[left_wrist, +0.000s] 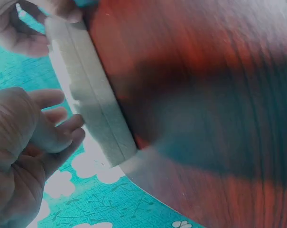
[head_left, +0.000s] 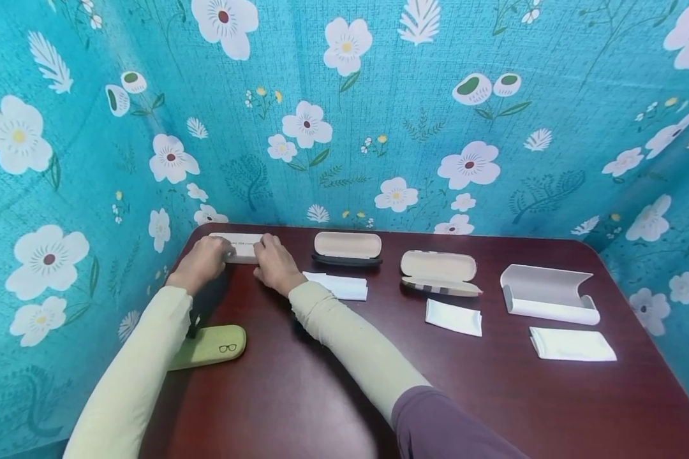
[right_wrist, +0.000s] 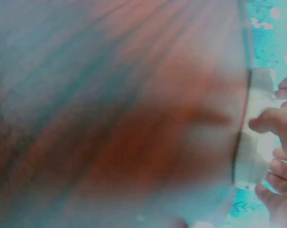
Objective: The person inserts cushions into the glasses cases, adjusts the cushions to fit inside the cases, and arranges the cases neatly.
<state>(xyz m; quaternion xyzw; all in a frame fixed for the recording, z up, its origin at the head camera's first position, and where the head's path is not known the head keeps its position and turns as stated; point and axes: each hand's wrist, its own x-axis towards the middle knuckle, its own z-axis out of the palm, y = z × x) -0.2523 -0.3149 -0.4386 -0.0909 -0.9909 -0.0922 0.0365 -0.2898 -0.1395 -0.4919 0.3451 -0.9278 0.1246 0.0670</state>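
White eyeglass case w/ printed lettering (head_left: 244, 247) is lying at the far-L corner of the tabletop (head_left: 298, 395), its long side running approx. along the far edge; it's looking shut, w/ a seam showing down one long side in the L wrist view. R hand (head_left: 275, 262) is gripping the R end, thumb over the top & fingers round the back. L hand (head_left: 202, 258) is working at the L part, fingers bent, tips touching the side; can't tell if it's pinching or only touching. Case is prob. being light & stiff, smooth enough for dry fingers to be slipping a bit, not esp. fragile; the short ends are prob. offering the firmest hold, w/ fingertips nr the seam for the lid. Green eyeglass case (head_left: 215, 341) is sitting nr the L edge, partly behind the L sleeve (head_left: 129, 363). Along the far edge, going R, a black open case (head_left: 349, 245), a patterned open case (head_left: 439, 266) & a white open case (head_left: 551, 311) are standing, each w/ a folded cloth (head_left: 453, 317) lying just nearer the person.
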